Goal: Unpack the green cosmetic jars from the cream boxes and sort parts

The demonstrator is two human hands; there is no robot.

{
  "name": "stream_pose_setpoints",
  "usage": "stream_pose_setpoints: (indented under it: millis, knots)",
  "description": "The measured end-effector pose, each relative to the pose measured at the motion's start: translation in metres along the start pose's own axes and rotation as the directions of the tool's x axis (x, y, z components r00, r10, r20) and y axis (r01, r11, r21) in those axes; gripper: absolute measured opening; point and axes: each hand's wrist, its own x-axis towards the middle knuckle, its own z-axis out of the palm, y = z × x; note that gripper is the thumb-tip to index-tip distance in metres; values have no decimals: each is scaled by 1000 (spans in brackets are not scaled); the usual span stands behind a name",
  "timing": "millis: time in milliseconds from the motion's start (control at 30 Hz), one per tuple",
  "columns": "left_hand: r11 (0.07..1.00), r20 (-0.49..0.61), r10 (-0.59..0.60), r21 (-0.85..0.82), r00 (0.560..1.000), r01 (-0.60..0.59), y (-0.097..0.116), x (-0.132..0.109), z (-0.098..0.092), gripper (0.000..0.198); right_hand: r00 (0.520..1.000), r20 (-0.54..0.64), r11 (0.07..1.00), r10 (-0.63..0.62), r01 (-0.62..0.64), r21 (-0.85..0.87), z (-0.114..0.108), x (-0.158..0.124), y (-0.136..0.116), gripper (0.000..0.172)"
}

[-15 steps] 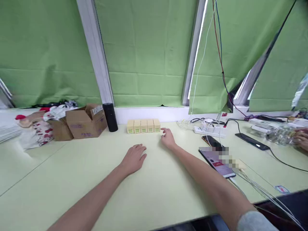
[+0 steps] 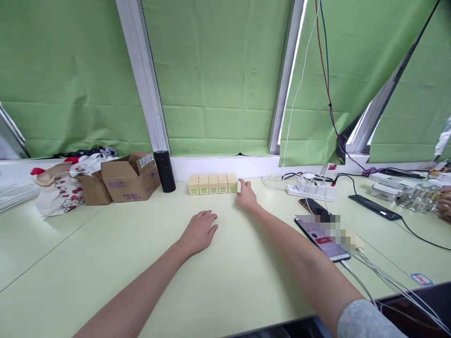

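Note:
Several small cream boxes (image 2: 213, 184) with pale green squares on their fronts stand side by side in a row near the back of the table. My right hand (image 2: 247, 196) is at the right end of this row. Its fingers point forward, slightly apart, with the index finger beside the end box; whether it touches the box I cannot tell. Nothing is held in it. My left hand (image 2: 199, 231) rests palm down on the table in front of the row, fingers stretched and thumb out to the side, holding nothing.
Left of the row stand a black cylinder (image 2: 164, 172), an open cardboard box (image 2: 130, 180) and a white patterned bag (image 2: 59, 195). To the right lie a power strip (image 2: 310, 191), phones (image 2: 324, 238) and cables. At the far right, another person's hand (image 2: 444, 203) is near clear glass items (image 2: 417, 197).
My right hand has shifted slightly forward along the end box, its index finger now pointing more forward. My left hand stays flat on the table. The view has turned slightly left.

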Motion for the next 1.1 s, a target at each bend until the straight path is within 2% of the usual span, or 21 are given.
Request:
stream_pose_setpoints:
  millis: [267, 567, 833, 1100]
  knots:
    - [1000, 6, -3, 2, 1000, 3, 3, -1, -1, 41, 999, 38, 1000, 17, -17, 20, 1, 8, 5, 76]
    - [1000, -5, -4, -9, 1000, 3, 0, 0, 3, 41, 995, 88, 999, 47, -45, -27, 2, 22, -10, 94]
    - [1000, 3, -7, 3, 1000, 7, -1, 1, 1, 41, 991, 103, 994, 85, -78, -71, 2, 24, -15, 61]
    - [1000, -6, 7, -1, 1000, -7, -2, 3, 2, 41, 995, 102, 1000, -5, 7, -20, -11, 26, -14, 45]
